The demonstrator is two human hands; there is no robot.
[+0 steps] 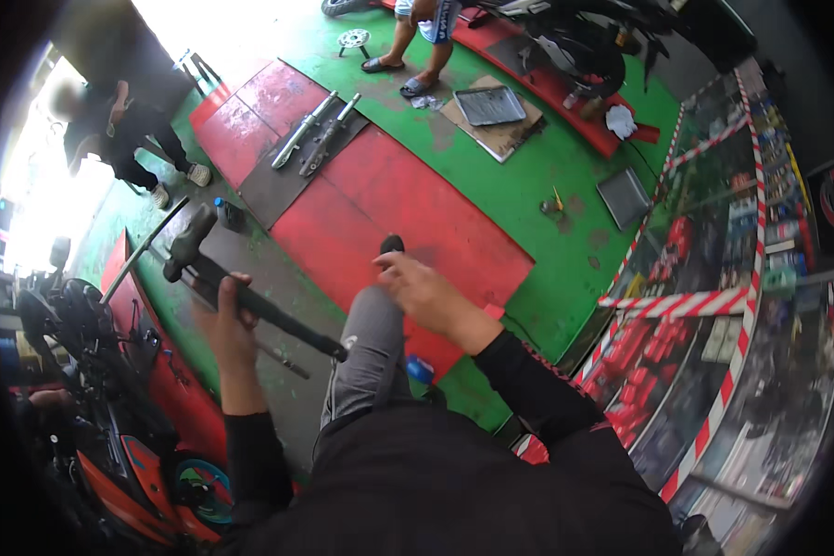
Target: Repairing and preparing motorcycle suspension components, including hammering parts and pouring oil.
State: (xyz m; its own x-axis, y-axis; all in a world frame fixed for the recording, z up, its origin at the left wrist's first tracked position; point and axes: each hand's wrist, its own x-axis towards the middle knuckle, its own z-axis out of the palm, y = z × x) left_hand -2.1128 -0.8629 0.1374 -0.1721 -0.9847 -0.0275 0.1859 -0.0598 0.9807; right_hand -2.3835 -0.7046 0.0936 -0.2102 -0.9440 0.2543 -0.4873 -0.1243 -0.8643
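My left hand (232, 324) grips a long black metal tube assembly (284, 322), which looks like a motorcycle fork part with a clamp head at its upper end and a thinner silver rod alongside; its lower end reaches my grey-clad left or front leg (361, 361). My right hand (426, 296) is over the knee with fingers loosely bent and apart, holding nothing that I can see. Beyond it, two pairs of silver and dark fork tubes (308, 130) lie on a black patch of the red platform (389, 195).
Two other people (102, 139) (422, 37) stand at the upper left and top. Motorcycles (93, 389) (584, 65) flank the platform. Grey trays (486, 106) (625, 196), a small stool (354, 39) and a small tool (554, 202) are on the green floor. Glass display cases (676, 361) line the right.
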